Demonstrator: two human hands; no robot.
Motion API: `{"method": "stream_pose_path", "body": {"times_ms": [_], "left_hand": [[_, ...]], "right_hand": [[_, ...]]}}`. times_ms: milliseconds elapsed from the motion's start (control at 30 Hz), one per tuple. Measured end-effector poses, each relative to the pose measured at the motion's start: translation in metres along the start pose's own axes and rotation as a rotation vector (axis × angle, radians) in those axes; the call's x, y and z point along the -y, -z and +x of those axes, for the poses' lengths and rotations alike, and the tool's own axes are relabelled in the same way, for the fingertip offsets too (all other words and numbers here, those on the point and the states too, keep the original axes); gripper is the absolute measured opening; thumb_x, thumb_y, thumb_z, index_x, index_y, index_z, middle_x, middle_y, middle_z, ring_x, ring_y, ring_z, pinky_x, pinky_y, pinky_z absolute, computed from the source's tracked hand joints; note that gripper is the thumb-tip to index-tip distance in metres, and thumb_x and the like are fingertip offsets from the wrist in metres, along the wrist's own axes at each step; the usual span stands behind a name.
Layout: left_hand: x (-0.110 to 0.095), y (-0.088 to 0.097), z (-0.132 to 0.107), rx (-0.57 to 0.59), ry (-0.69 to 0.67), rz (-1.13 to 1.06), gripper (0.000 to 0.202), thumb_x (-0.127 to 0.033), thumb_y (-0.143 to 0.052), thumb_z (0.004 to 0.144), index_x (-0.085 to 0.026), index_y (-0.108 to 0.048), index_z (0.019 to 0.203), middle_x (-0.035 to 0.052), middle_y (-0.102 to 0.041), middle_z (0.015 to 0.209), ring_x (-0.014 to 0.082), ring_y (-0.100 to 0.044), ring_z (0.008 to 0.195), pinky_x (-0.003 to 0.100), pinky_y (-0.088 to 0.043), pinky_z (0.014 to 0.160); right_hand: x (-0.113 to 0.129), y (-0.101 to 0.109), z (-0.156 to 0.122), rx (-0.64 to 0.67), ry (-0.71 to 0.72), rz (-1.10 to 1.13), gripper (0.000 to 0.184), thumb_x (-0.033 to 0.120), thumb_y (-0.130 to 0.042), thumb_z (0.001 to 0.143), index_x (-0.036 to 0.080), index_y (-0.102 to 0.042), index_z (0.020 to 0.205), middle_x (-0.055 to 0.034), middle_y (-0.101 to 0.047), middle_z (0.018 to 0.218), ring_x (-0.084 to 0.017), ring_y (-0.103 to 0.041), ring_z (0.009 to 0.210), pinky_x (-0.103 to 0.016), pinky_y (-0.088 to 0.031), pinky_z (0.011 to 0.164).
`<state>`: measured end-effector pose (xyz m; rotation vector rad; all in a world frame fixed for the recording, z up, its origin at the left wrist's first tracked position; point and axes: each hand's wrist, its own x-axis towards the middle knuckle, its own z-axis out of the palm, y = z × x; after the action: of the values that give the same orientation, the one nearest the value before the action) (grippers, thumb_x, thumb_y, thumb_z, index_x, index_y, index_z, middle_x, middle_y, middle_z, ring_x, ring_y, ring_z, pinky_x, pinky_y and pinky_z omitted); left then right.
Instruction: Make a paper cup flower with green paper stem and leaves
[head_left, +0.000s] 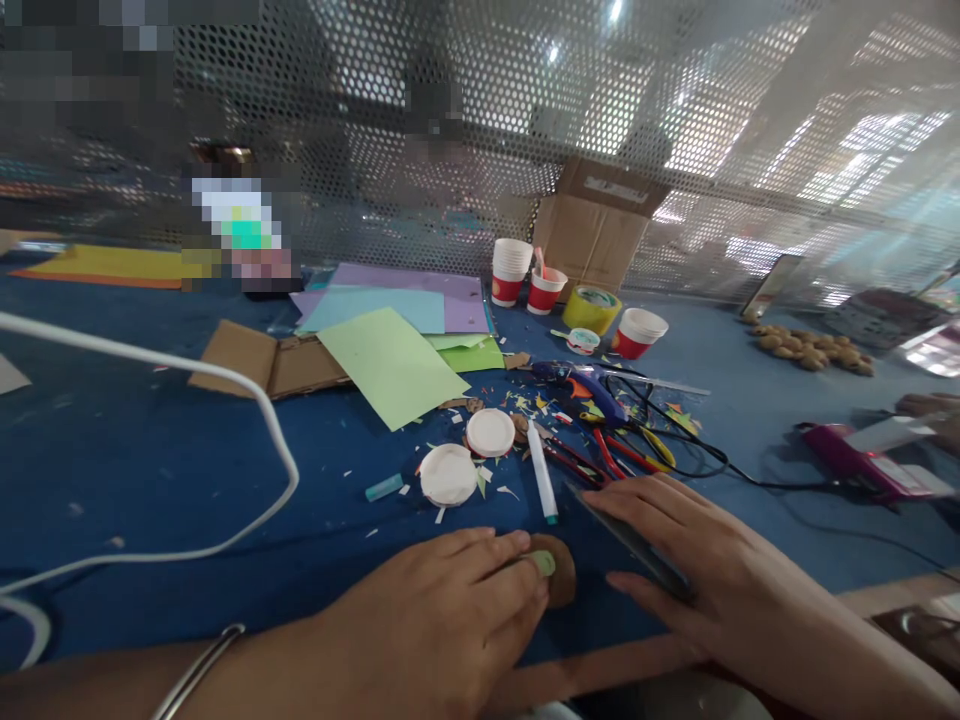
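Near the front edge of the blue table, my left hand (457, 610) is closed with its fingers over a rounded brown cardboard piece (564, 575). A small pale green paper piece (544, 563) shows at the fingertips, on top of the cardboard; the rest is covered by the hand. To the right, my right hand (697, 550) grips a slim, dark, flat tool (637, 545) between thumb and fingers. Its tip points away and to the left, and its exact kind is unclear. Just beyond lie a white marker (541, 470) and two white round paper-topped pieces (448, 475).
Coloured paper sheets (390, 365) and folded cardboard (270, 365) lie behind. Scraps surround a purple glue gun (581, 385), red-handled pliers (611, 455) and black cables. Paper cups (512, 270) and yellow tape (592, 310) stand farther back. A white cable (289, 450) loops left; another person's hand (937, 410) is far right.
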<state>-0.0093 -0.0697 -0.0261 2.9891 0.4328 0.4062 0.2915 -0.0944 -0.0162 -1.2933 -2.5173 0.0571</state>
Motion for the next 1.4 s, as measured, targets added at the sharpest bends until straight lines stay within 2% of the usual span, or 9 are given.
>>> {"method": "stream_pose_path", "body": {"times_ms": [100, 200, 367, 433, 600, 667, 767, 900, 1400], "left_hand": [[0.003, -0.012, -0.001, -0.052, -0.032, 0.055, 0.040, -0.029, -0.037, 0.113, -0.011, -0.067, 0.131, 0.0059, -0.073, 0.131, 0.0225, -0.063, 0.126, 0.036, -0.048, 0.107], [0.003, -0.016, -0.001, -0.019, -0.053, 0.074, 0.039, -0.029, -0.039, 0.113, -0.012, -0.066, 0.135, 0.0049, -0.071, 0.135, 0.0223, -0.060, 0.130, 0.036, -0.046, 0.109], [-0.005, -0.002, 0.001, 0.031, 0.002, 0.053, 0.040, -0.024, -0.039, 0.111, -0.010, -0.063, 0.141, 0.0079, -0.069, 0.139, 0.0220, -0.059, 0.133, 0.037, -0.047, 0.109], [-0.007, 0.004, 0.002, 0.037, 0.010, 0.029, 0.041, -0.023, -0.037, 0.111, -0.009, -0.061, 0.142, 0.0086, -0.070, 0.137, 0.0231, -0.060, 0.132, 0.037, -0.048, 0.108], [-0.003, 0.004, 0.002, -0.010, 0.013, 0.028, 0.044, -0.021, -0.029, 0.113, -0.011, -0.063, 0.139, 0.0058, -0.070, 0.138, 0.0228, -0.060, 0.132, 0.035, -0.046, 0.107], [-0.001, -0.002, 0.001, 0.010, -0.014, 0.041, 0.046, -0.023, -0.027, 0.114, -0.011, -0.061, 0.143, 0.0043, -0.068, 0.142, 0.0230, -0.059, 0.134, 0.036, -0.046, 0.106], [-0.001, -0.008, 0.000, 0.006, 0.000, 0.067, 0.048, -0.022, -0.025, 0.114, -0.010, -0.061, 0.143, 0.0046, -0.067, 0.143, 0.0232, -0.059, 0.132, 0.038, -0.045, 0.106], [-0.004, -0.009, -0.001, -0.020, -0.006, 0.043, 0.052, -0.020, -0.022, 0.114, -0.010, -0.068, 0.134, 0.0051, -0.070, 0.136, 0.0223, -0.060, 0.128, 0.038, -0.043, 0.106], [0.000, -0.011, 0.002, -0.009, 0.002, 0.067, 0.040, -0.026, -0.037, 0.112, -0.018, -0.073, 0.128, 0.0024, -0.067, 0.139, 0.0226, -0.056, 0.133, 0.037, -0.040, 0.108]], "right_hand": [[-0.006, 0.008, 0.006, 0.074, 0.026, 0.010, 0.050, 0.028, -0.077, 0.090, 0.025, -0.062, 0.137, -0.0062, -0.071, 0.128, -0.024, -0.070, 0.115, -0.039, -0.062, 0.094], [-0.008, 0.010, 0.030, 0.046, 0.072, 0.006, 0.027, 0.024, -0.062, 0.101, 0.023, -0.068, 0.127, -0.0054, -0.073, 0.112, -0.021, -0.069, 0.103, -0.036, -0.060, 0.088], [-0.007, -0.005, 0.082, 0.105, 0.259, -0.250, 0.033, 0.012, -0.057, 0.100, 0.022, -0.068, 0.130, -0.0066, -0.067, 0.105, -0.022, -0.062, 0.091, -0.034, -0.050, 0.075], [-0.009, -0.013, 0.094, 0.134, 0.339, -0.303, 0.022, 0.013, -0.059, 0.099, 0.019, -0.071, 0.116, -0.0069, -0.065, 0.097, -0.022, -0.059, 0.086, -0.033, -0.046, 0.071], [-0.018, -0.014, 0.097, -0.067, 0.462, -0.253, 0.024, 0.014, -0.046, 0.105, 0.015, -0.069, 0.101, -0.0064, -0.065, 0.084, -0.018, -0.058, 0.079, -0.031, -0.045, 0.069], [-0.015, -0.006, 0.086, -0.188, 0.385, -0.069, 0.019, 0.015, -0.048, 0.102, 0.015, -0.067, 0.102, -0.0058, -0.068, 0.086, -0.017, -0.063, 0.079, -0.029, -0.049, 0.071], [-0.002, 0.002, 0.059, -0.382, 0.057, 0.151, 0.009, 0.016, -0.066, 0.093, 0.020, -0.065, 0.100, -0.0013, -0.073, 0.089, -0.013, -0.069, 0.076, -0.024, -0.054, 0.072], [0.019, -0.006, 0.022, -0.401, -0.169, 0.432, 0.009, 0.014, -0.066, 0.093, 0.022, -0.066, 0.098, 0.0023, -0.070, 0.082, -0.010, -0.069, 0.066, -0.017, -0.054, 0.060], [0.036, -0.035, 0.015, -0.342, -0.077, 0.420, 0.008, 0.014, -0.061, 0.092, 0.022, -0.058, 0.095, 0.0041, -0.068, 0.073, -0.009, -0.066, 0.060, -0.019, -0.053, 0.059]]}}
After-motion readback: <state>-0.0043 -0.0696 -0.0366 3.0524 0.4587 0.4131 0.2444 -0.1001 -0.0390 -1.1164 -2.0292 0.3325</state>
